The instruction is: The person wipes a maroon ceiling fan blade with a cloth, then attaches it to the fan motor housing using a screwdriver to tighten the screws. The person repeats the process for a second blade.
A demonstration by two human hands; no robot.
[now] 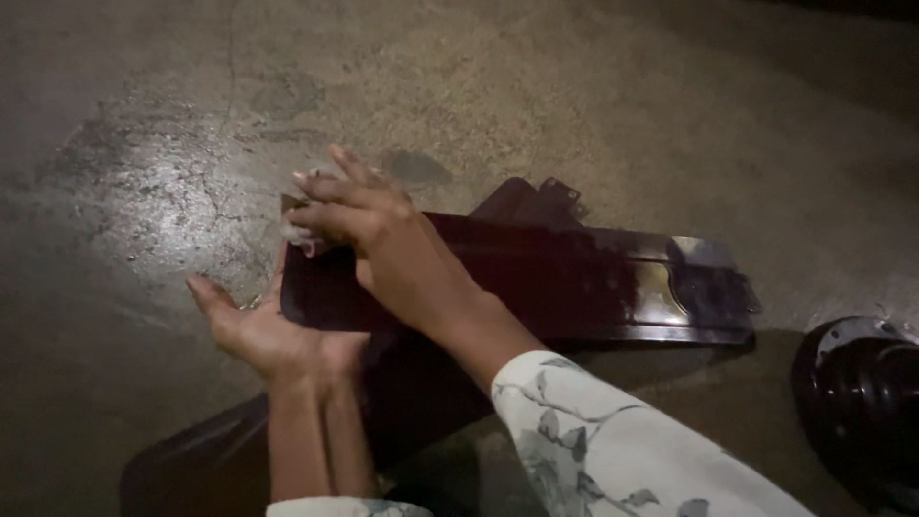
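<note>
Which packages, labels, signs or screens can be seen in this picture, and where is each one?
None can be seen: no package, label, sign or screen.
Dark glossy panel: long, lying on the concrete floor.
Left hand: open, against the panel's left end.
Right hand: presses a small whitish wad on the panel's top corner.
Round dark part: at the right edge.

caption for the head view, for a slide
Right hand presses a pale cloth on a dark glossy panel; left hand steadies its end.

The long dark panel (574, 278) is seen as glossy, perhaps painted metal; the concrete floor (574, 96) is rough, mottled and cracked.
</note>
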